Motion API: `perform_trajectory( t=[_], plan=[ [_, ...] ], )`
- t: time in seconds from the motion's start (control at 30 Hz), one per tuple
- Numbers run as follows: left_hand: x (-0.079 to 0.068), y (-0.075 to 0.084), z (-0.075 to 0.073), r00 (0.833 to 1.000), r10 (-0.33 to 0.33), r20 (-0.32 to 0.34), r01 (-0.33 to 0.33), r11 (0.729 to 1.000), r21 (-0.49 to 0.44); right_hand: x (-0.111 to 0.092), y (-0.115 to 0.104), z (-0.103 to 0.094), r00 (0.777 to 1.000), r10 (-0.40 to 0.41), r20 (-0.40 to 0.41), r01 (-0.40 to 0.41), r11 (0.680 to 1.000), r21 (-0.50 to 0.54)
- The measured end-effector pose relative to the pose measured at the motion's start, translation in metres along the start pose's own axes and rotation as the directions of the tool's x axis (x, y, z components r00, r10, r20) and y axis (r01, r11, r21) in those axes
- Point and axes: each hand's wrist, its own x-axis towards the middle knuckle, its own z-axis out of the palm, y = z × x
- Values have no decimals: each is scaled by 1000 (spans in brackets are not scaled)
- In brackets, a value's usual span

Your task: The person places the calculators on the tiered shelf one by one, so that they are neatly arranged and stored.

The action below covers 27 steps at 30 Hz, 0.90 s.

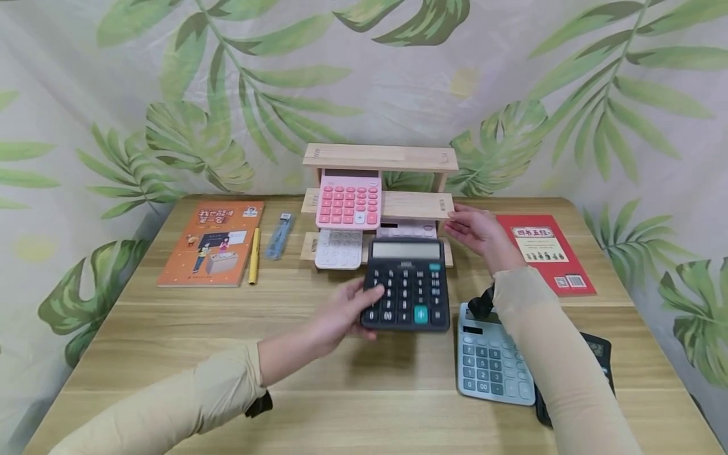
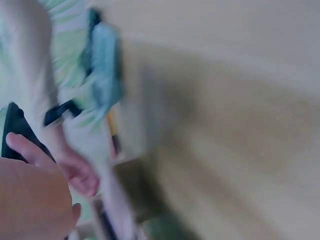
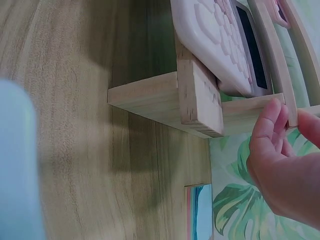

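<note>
My left hand (image 1: 341,313) grips a black calculator (image 1: 406,284) by its lower left side, the thumb lying over the keys. The calculator is held up in front of a tiered wooden rack (image 1: 381,158). At the rack's right end my right hand (image 1: 478,234) pinches the middle board, seen closer in the right wrist view, where the fingers (image 3: 267,122) hold the board's end. On the rack lean a pink calculator (image 1: 348,199), a white calculator (image 1: 338,248) below it, and a pale pink calculator (image 1: 406,228), partly hidden behind the black one.
A light blue calculator (image 1: 495,360) lies at the front right, overlapping another dark calculator (image 1: 603,351) under my right forearm. A red book (image 1: 546,253) lies right of the rack. To the left are an orange book (image 1: 210,243), a yellow pen (image 1: 253,256) and a blue packet (image 1: 279,237).
</note>
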Motion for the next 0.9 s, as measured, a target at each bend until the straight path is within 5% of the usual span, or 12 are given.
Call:
perform_trajectory(
  t=[0.2,0.37,0.63,0.9],
  plan=[
    [28,48,4,998,-31,-50,28,997,-71,0,-1,0,999,1,-32,-2,1000,-26],
    [59,71,6,995,-83,-63,77,993,-93,2,-1,0,1000,-5,-19,4,999,-36],
    [94,81,8,982,-137,-127,123,986,-116,5,1,0,1000,-14,14,14,999,-30],
    [105,84,12,969,-168,-180,140,978,-157,4,0,-1,1000,-14,2,15,999,-29]
  ],
)
